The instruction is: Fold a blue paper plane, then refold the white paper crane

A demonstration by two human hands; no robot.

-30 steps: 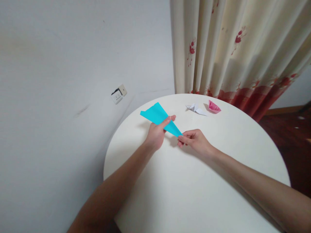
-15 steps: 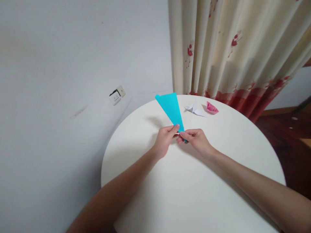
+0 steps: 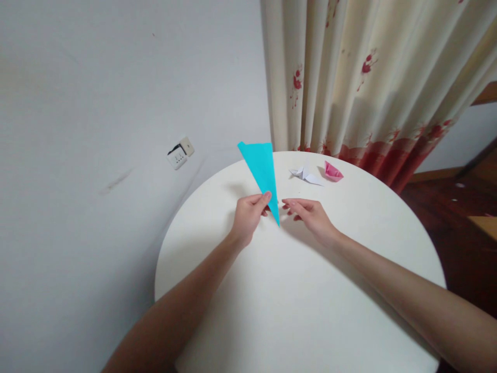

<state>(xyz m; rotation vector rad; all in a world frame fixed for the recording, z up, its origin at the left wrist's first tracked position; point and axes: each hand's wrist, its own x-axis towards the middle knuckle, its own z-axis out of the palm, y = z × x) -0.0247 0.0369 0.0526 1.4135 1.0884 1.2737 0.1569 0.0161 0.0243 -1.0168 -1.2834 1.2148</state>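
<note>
A folded sheet of blue paper [image 3: 261,167] is held up over the table, wide end away from me and narrow point towards me. My left hand [image 3: 249,213] pinches it near the narrow end, thumb on top and the other fingers mostly hidden behind. Just right of the paper's tip is my right hand [image 3: 310,215], apart from the paper, with its fingers loosely spread and nothing visible in them.
The round white table [image 3: 303,290] stands against the wall. Near its far edge lie a white paper crane [image 3: 305,176] and a pink paper boat [image 3: 333,172]. A wall socket [image 3: 177,157] is at the left, and a patterned curtain [image 3: 341,77] hangs behind the table.
My right hand has let go of the blue paper's narrow end and sits slightly to the right of it. My left hand keeps its pinch. The whole view has shifted a little.
</note>
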